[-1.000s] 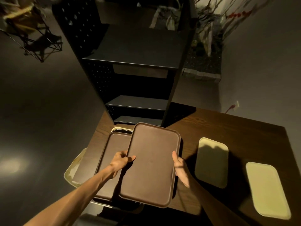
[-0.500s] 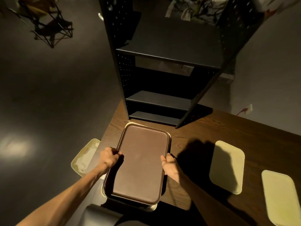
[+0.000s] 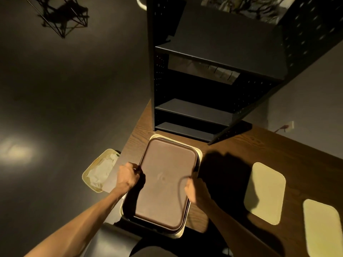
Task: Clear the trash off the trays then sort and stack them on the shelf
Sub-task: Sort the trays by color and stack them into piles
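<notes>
The brown tray (image 3: 167,184) that was held up at an angle a second ago, beside the stack, now lies squared on top of the pile of brown trays, which sits in a cream tray (image 3: 199,152) on the worktop (image 3: 232,164) just in front of the black shelf (image 3: 194,112). The left hand (image 3: 128,176) curls over the top tray's left rim, fingers wrapped on the edge; the right hand (image 3: 194,190) grips the right rim the same way, thumb side up. Both hands have slid from carrying the tray to clamping it at its long sides.

That suggests the sorting of brown trays is done, and the pile looks ready to be lifted as one onto a shelf level. Two cream trays, the nearer one (image 3: 264,192) and the farther one (image 3: 323,227), lie bare and well apart to the right, not yet stacked. A bin (image 3: 89,175) with crumpled paper stands on the floor left of the worktop, so the trash seems cleared
</notes>
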A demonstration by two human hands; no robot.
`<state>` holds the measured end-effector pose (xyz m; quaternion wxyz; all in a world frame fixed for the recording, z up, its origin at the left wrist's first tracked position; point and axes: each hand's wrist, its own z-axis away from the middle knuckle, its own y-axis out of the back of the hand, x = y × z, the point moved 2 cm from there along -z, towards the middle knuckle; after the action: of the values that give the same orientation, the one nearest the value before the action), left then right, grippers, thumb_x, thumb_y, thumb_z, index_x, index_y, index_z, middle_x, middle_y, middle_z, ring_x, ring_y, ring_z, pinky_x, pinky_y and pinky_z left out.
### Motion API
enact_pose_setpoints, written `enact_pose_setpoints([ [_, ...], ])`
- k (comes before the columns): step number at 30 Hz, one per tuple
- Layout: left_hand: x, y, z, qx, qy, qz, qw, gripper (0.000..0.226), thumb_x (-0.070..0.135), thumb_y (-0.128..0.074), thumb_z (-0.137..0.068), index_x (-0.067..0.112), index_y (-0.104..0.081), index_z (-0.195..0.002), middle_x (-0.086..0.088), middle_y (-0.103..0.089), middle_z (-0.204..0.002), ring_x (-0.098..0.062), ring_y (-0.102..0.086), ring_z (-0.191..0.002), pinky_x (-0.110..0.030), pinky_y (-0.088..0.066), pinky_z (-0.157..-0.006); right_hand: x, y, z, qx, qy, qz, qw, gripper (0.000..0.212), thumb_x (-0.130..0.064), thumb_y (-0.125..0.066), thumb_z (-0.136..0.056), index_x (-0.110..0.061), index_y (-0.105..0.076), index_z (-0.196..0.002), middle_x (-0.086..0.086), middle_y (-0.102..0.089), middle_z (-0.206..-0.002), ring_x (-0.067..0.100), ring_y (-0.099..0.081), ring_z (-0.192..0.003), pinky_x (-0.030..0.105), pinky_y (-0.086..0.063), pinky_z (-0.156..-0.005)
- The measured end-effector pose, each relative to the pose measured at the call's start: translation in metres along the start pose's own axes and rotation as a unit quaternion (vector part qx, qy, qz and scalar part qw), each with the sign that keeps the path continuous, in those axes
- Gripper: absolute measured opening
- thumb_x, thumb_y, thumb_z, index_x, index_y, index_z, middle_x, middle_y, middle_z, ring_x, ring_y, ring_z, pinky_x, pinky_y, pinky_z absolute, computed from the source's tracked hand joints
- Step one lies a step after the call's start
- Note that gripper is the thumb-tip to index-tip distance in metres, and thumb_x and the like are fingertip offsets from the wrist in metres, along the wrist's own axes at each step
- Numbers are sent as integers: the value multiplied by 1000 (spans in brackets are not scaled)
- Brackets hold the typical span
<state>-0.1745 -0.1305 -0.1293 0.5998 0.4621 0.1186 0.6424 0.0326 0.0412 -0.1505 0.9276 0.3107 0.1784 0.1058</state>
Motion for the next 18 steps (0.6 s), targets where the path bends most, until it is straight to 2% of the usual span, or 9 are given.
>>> enact_pose_setpoints([
  [1,-1,-1,-1,2,3,7,1000,24,4,-68,-80,9,-77,-102,-10,-77,-98,-25,-73,-91,-31,-59,-82,0,2,-2,37,34,18,999,54,-11,-59,-82,9,-48,-132,26,-65,-106,37,-69,-87,33,-56,-70],
  [3,0,-2,-4,2,13,20,1000,24,2,-68,-81,7,-77,-103,-11,-77,-101,-26,-73,-92,-31,-59,-83,4,8,-5,19,29,-49,998,50,-17,-50,-90,-2,-39,-137,25,-57,-123,40,-63,-106,39,-56,-87],
  [6,4,-1,-8,-5,25,25,999,19,3,-67,-80,3,-78,-96,-13,-76,-96,-27,-72,-89,-28,-56,-75,2,20,0,-22,10,-93,995,39,-12,-51,-92,2,-48,-128,27,-62,-117,39,-68,-99,43,-61,-81],
  [8,6,1,-11,-12,27,27,999,16,2,-68,-78,1,-78,-92,-14,-76,-92,-28,-72,-86,-31,-57,-73,-3,23,-1,-11,14,-79,997,35,-11,-50,-92,5,-53,-123,28,-66,-113,40,-69,-97,44,-60,-82],
  [12,1,0,-15,-11,22,42,999,18,2,-75,-75,3,-78,-93,-14,-76,-95,-30,-72,-85,-38,-60,-79,-9,22,-4,12,26,-39,999,32,-10,-51,-92,1,-59,-121,23,-67,-119,36,-67,-107,35,-54,-88],
  [13,0,-1,-15,-10,27,55,998,19,1,-76,-75,2,-77,-94,-14,-75,-97,-30,-72,-86,-39,-60,-80,-10,22,-5,7,27,-36,999,25,-10,-51,-92,-1,-62,-113,22,-69,-114,35,-67,-106,34,-54,-84],
  [15,-2,0,-14,-14,40,90,995,20,-1,-79,-75,2,-74,-94,-15,-73,-100,-32,-71,-88,-40,-60,-83,-8,20,-7,-18,23,-43,999,16,-9,-50,-93,-7,-63,-83,17,-69,-88,36,-70,-93,27,-54,-68],
  [16,-3,1,-14,-17,42,99,994,20,-1,-80,-75,2,-73,-94,-14,-72,-101,-32,-71,-88,-40,-60,-83,-7,19,-9,-38,22,-54,998,18,-9,-50,-93,-6,-63,-81,11,-64,-75,34,-70,-82,23,-51,-60],
  [18,-3,2,-14,-32,25,70,997,25,1,-79,-75,3,-72,-100,-12,-72,-102,-29,-71,-91,-36,-59,-82,-5,20,-5,-78,7,-92,993,23,-10,-56,-92,8,-65,-103,11,-64,-79,27,-66,-78,22,-51,-64],
])
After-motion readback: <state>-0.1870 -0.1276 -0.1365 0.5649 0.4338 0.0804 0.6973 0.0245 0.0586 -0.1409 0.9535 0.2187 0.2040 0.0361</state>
